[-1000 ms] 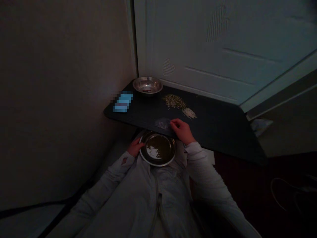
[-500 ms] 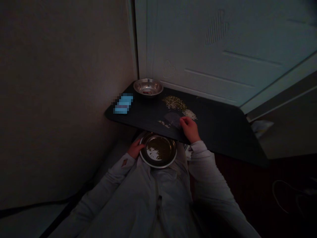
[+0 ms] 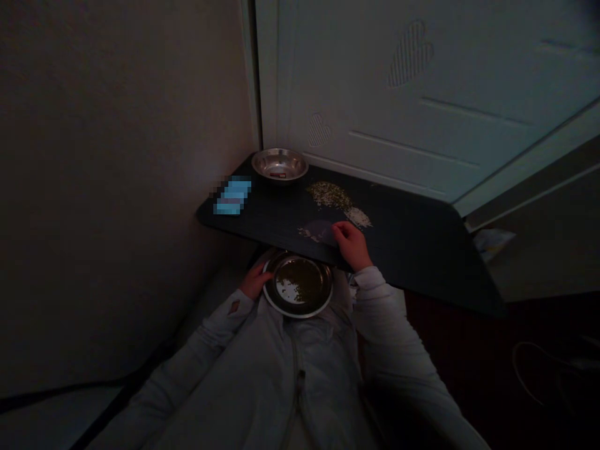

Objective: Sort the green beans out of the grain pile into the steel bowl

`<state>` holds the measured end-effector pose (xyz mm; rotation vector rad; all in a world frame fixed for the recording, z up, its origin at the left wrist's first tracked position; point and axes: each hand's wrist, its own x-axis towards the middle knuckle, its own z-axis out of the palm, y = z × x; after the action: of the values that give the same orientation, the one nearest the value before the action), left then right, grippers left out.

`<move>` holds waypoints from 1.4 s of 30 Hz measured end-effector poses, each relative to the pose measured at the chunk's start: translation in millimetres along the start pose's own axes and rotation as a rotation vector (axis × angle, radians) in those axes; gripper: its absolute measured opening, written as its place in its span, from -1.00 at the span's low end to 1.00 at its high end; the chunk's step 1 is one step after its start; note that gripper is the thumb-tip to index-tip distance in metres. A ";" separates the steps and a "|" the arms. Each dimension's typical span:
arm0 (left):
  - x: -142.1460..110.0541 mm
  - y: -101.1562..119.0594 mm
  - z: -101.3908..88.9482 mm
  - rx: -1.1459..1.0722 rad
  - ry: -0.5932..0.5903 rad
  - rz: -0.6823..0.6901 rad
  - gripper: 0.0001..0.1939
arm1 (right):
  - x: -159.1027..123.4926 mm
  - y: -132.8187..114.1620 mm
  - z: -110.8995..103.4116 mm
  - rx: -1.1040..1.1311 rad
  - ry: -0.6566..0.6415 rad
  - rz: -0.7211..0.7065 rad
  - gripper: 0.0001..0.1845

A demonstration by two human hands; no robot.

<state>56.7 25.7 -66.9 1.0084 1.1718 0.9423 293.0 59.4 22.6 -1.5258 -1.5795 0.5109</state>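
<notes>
My left hand [image 3: 254, 282] grips the left rim of a steel bowl [image 3: 298, 309] on my lap, which has small green grains [image 3: 304, 281] inside. Above the dark table, my right hand [image 3: 352, 242] pinches a thin, see-through greyish sheet with a rounded edge [image 3: 319, 230]. That sheet is close to a few scattered white grains [image 3: 307, 234] near the table's front edge. Just beyond my right hand lies a small heap of white grains [image 3: 359, 217]. A larger heap of mixed green and pale grains [image 3: 329, 195] adjoins it.
On the dark table [image 3: 422, 256] a second steel bowl [image 3: 280, 165] stands at the back left, with a small reddish item or reflection in it. A lit phone [image 3: 233, 195], blurred out, lies at the left. A wall and a white door [image 3: 375, 75] border the table.
My right hand has moved slightly left and toward the scattered white grains with the see-through sheet, which now looks flatter. My left hand keeps its grip on the bowl.
</notes>
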 end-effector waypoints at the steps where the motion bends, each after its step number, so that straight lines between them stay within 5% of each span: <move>1: -0.3 1.1 0.4 -0.003 -0.005 -0.002 -0.58 | -0.6 -0.3 -0.4 0.013 -0.006 -0.001 -0.74; 27: -3.6 4.6 1.9 -0.063 0.020 -0.041 -0.58 | -3.6 1.4 -3.7 0.108 0.008 0.067 -0.75; 42: -1.2 2.2 -1.7 -0.103 0.072 -0.092 -0.61 | -8.0 -2.9 -2.2 0.101 -0.235 0.000 -0.75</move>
<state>54.7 25.4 -64.6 0.8368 1.2071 0.9622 292.1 50.7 23.7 -1.4302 -1.7037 0.7817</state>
